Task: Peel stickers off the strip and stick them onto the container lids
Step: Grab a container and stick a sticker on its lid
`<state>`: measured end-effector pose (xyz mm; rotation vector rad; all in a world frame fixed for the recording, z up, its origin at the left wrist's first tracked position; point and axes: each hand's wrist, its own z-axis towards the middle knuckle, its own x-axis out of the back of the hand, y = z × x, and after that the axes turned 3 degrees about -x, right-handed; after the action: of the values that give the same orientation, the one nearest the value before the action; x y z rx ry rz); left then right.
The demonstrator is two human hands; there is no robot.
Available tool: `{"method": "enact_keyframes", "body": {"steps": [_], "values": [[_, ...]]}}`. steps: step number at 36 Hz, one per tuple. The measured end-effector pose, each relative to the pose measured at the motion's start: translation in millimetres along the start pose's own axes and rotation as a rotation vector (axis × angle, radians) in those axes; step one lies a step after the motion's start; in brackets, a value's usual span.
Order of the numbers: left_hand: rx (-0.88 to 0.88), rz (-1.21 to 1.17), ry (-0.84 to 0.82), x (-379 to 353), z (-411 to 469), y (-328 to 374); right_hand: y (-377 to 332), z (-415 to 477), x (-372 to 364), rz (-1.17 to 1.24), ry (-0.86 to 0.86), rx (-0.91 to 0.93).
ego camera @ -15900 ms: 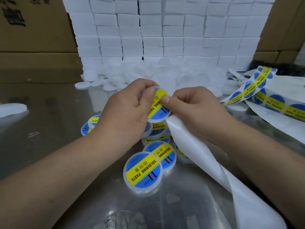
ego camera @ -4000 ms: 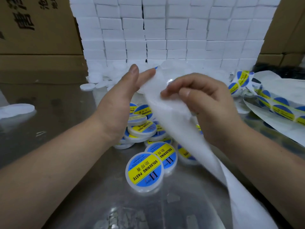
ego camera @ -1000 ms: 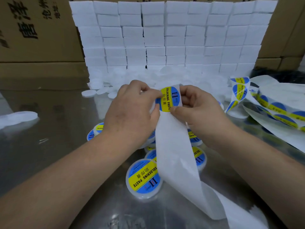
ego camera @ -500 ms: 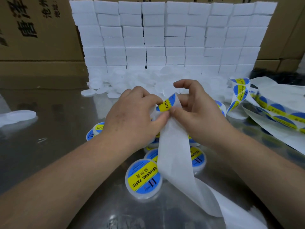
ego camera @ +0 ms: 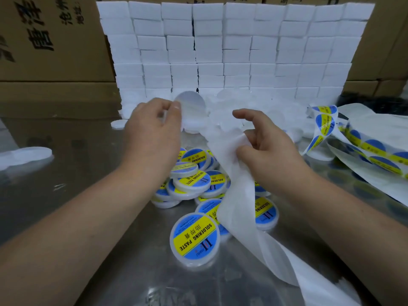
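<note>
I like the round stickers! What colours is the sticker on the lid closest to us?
Blue with a yellow band, on the nearest lid, seen from the head camera.

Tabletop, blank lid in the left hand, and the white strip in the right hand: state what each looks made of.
Tabletop: apparently polished sheet metal; it mirrors the boxes and lids. Blank lid in the left hand: seemingly translucent frosted plastic, thin and round. White strip in the right hand: likely glossy release paper, since it curls and twists limply.
</note>
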<state>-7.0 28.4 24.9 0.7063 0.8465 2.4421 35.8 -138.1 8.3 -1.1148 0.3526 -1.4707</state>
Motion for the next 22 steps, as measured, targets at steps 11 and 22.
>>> {"method": "enact_keyframes", "body": {"steps": [11,22], "values": [[-0.087,0.099,-0.098,-5,-14,3,3,7,8,-0.244,0.361,0.043],[-0.241,0.176,-0.043,-3,-14,3,-7,1,-1,0.186,0.015,-0.127]]}}
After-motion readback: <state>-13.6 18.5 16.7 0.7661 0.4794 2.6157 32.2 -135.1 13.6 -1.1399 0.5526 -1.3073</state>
